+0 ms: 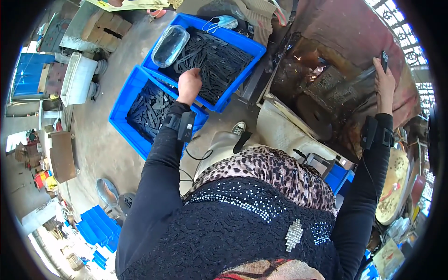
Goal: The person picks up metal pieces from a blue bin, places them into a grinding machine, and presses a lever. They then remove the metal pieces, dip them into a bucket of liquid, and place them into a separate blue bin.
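My left hand [190,86] is closed over the near edge of a blue plastic bin [259,50], beside a heap of dark flat metal strips [214,58]. Its fingertips are turned away, and I cannot make out what they hold. A clear plastic container [170,45] sits on the strips at the bin's left side. Out to the far right, my right hand [385,84] grips a small black flat piece [384,60] upright between thumb and fingers. It is in front of a reddish-brown sheet [347,28] hanging by the machine.
A second blue bin [122,109] of similar dark strips [151,107] stands nearer left. The grimy machine recess [322,88] is at the right, with a pale cover [282,123] along its front. A face mask [226,22] lies on the far bin. Stacked blue bins [99,226] stand lower left.
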`<action>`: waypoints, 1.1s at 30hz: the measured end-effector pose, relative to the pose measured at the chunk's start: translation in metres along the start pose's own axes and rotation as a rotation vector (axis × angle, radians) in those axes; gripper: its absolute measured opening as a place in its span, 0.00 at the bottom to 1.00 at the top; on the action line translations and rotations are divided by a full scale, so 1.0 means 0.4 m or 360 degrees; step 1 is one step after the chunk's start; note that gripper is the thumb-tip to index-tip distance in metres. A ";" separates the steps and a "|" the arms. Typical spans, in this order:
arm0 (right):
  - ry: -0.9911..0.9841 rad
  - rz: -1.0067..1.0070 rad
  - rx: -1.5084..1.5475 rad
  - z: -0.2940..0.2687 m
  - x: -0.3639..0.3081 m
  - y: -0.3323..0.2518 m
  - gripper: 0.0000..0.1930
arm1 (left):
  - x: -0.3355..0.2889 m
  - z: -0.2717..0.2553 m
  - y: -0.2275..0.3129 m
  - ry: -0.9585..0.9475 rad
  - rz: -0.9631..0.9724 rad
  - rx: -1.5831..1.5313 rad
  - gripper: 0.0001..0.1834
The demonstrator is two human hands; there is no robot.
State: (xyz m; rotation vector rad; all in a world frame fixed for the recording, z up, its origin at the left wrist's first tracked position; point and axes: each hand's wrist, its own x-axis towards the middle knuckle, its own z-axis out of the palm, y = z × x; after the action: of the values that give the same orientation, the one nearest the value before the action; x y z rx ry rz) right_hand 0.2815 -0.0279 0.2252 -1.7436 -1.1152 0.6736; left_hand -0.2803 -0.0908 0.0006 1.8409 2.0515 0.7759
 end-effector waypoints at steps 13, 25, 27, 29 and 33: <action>0.0138 0.0525 0.0220 -0.015 -0.259 0.134 0.11 | 0.079 0.182 -0.006 -0.0401 -0.0482 0.0406 0.13; -0.0144 0.0805 0.0661 -0.017 -0.433 0.321 0.12 | 0.109 0.105 0.013 -0.0385 -0.0852 -0.1623 0.09; -0.0254 0.0759 0.0721 0.007 -0.422 0.323 0.13 | 0.113 0.048 0.068 -0.0249 -0.0930 -0.2111 0.11; -0.0264 0.0748 0.0747 0.034 -0.425 0.312 0.12 | 0.108 0.002 0.163 -0.0178 -0.0894 -0.2228 0.13; -0.0247 0.0645 0.0682 0.062 -0.445 0.296 0.10 | 0.099 -0.054 0.312 -0.0493 -0.0510 -0.2068 0.14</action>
State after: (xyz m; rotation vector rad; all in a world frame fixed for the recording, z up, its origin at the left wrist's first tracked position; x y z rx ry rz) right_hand 0.2297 -0.1966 0.1015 -1.5663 -0.6496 1.2178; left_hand -0.1944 -0.0510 0.0937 0.7842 1.0578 1.1940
